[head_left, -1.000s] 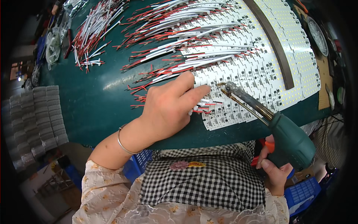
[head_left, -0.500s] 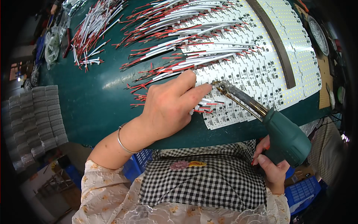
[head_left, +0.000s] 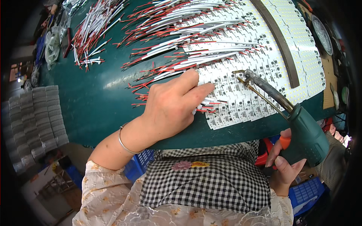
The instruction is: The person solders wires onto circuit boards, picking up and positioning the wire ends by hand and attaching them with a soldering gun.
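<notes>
My left hand (head_left: pixel 171 103) rests at the lower left of a sheet of white circuit boards (head_left: pixel 260 77). Its fingers are curled over a bunch of short white cables (head_left: pixel 207 102), whose red and black bare ends show on both sides; the grip itself is hidden underneath. The index fingertip touches the board sheet. My right hand (head_left: pixel 283 171) holds a green soldering gun (head_left: pixel 307 132) by its handle, near the orange trigger. The gun's dark, bent tip hovers over the boards, right of my left fingertip and apart from it. Several rows of white cables (head_left: pixel 215 57) lie across the sheet.
A brown strip (head_left: pixel 282 47) lies over the boards at the right. Loose cables (head_left: pixel 98 24) are heaped at the far left of the green table (head_left: pixel 94 94). A round metal dish (head_left: pixel 322 35) stands at the right edge, and grey stacks (head_left: pixel 37 120) stand at the left.
The soldering gun and my right hand have moved right, lifting the tip away from my left fingertip. My left hand has stayed in place.
</notes>
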`<control>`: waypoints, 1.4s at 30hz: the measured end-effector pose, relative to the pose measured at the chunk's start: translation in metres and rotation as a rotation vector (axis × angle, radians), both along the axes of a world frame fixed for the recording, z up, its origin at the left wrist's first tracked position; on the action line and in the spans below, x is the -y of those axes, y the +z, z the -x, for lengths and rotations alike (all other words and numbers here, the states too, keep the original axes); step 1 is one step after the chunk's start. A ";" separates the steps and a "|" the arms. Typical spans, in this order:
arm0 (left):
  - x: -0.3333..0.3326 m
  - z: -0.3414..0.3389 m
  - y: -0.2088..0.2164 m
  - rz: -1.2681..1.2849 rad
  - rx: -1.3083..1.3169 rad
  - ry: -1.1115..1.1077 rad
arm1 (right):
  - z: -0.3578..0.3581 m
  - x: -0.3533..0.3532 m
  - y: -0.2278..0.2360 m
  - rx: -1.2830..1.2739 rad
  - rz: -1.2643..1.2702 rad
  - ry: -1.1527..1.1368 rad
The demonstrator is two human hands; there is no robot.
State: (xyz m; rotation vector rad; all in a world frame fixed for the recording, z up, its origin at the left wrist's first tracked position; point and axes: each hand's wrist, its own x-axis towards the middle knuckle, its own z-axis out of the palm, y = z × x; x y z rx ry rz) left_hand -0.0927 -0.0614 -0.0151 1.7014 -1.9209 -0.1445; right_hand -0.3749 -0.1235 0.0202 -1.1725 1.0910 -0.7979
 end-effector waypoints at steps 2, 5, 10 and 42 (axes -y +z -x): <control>0.000 0.000 -0.002 0.008 0.007 0.000 | 0.002 -0.001 0.001 0.014 -0.015 0.026; 0.001 -0.002 -0.008 0.050 -0.004 0.005 | 0.008 -0.006 0.001 0.010 -0.034 0.047; 0.005 -0.014 -0.015 0.028 -0.186 -0.120 | 0.016 -0.012 0.001 0.003 -0.071 0.065; 0.000 -0.007 -0.006 0.075 0.053 -0.163 | 0.021 -0.022 0.009 -0.103 -0.129 0.112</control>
